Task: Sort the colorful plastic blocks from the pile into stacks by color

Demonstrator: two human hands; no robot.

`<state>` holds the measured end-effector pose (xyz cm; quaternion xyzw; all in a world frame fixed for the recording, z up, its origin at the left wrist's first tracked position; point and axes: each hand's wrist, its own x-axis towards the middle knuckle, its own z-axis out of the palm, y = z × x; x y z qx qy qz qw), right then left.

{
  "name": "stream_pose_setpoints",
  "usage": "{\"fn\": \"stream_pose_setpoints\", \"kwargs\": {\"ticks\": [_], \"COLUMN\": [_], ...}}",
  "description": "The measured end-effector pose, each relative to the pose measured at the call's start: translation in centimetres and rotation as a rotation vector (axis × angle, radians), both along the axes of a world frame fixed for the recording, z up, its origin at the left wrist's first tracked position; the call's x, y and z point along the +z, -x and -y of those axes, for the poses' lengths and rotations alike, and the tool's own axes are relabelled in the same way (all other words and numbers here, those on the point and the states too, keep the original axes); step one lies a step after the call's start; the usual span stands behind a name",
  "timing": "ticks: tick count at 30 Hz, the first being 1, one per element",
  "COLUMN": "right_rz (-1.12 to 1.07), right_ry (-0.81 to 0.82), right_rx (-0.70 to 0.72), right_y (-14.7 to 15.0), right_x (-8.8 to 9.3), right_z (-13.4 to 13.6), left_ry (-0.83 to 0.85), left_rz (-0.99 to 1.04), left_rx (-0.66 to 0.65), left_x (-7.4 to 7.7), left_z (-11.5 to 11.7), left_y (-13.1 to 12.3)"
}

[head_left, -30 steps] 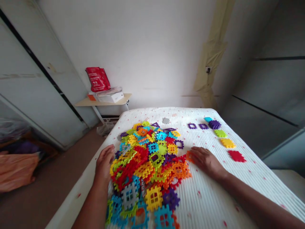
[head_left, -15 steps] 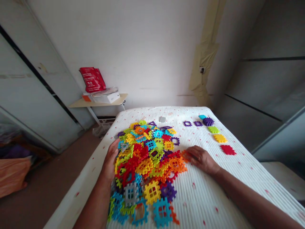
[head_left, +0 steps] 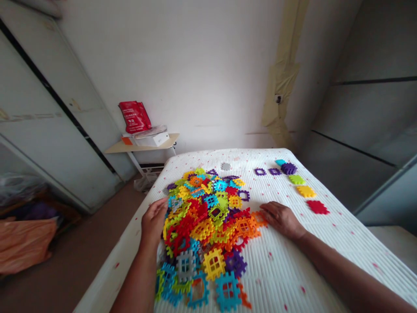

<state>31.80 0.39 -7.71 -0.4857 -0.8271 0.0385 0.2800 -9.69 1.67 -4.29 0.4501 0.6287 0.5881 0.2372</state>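
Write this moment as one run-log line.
tile pile: on white mat | left hand: open, against its left edge | right hand: open, flat at its right edge | red tile: apart, far right

tile heap (head_left: 208, 217) central; bare mattress (head_left: 286, 269) right

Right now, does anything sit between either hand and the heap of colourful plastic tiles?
Nothing visible. The left hand rests against the heap of colourful plastic interlocking tiles at its left edge; the right hand touches its orange tiles on the right.
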Motion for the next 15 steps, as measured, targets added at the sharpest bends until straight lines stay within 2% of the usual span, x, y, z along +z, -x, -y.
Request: {"fn": "stream_pose_setpoints", "kwargs": {"ticks": [3,5,8,11,13,15], "right_rz": [-0.002,-0.003,0.001,-0.002,-0.01,-0.013], "right_ry": [0.016,0.033,0.054,0.064,0.059,0.045], "right_rx": [-0.002,0.002,0.005,0.003,-0.001,-0.003], "right_y": [0.0,0.0,0.1,0.1,0.2,0.2], "right_x": [0.0,0.0,0.1,0.3,0.3,0.2], "right_z": [0.0,0.0,0.0,-0.1,-0.1,-0.2], "left_ry": [0.013,0.013,0.032,0.165,0.232,0.26], "left_rz": [-0.121,-0.222,-0.549,-0.945,-1.074,-1.136], "left_rx": [0.052,0.036,-0.111,-0.34,-0.427,-0.443], "left_x": [1.2,2.3,3.9,4.9,4.9,4.7], "left_z": [0.3,0.6,0.9,0.7,0.2,-0.4], "left_y": [0.2,-0.2,-2.0,-4.8,-6.7,-8.3]}}
